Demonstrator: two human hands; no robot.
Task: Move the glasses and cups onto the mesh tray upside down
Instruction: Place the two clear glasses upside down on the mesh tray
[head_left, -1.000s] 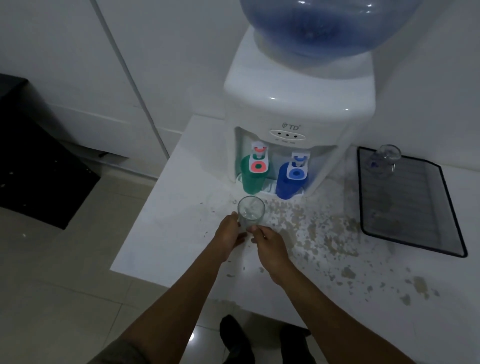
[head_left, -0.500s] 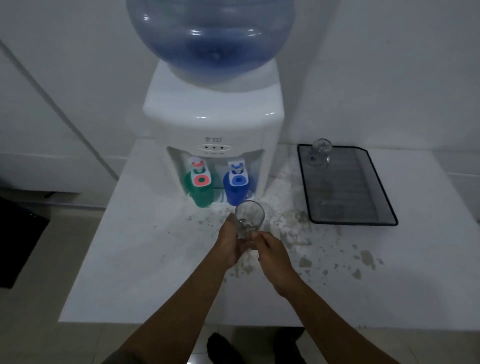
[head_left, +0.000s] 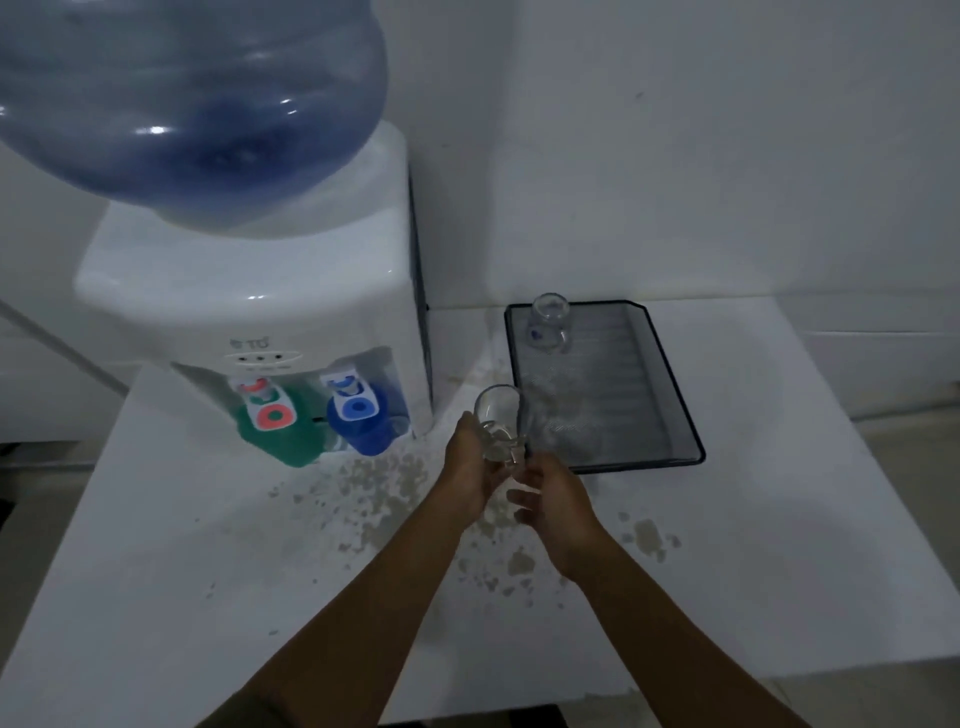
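Now both hands, left hand (head_left: 474, 462) and right hand (head_left: 556, 499), grip a clear glass (head_left: 498, 415) (rim up) beside the mesh tray (head_left: 675, 410).

Water dispenser (head_left: 249, 291) on stained counter (head_left: 208, 545)

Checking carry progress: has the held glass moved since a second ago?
Yes. The glass has gone right, from in front of the dispenser taps to the tray's near-left edge, in both hands.
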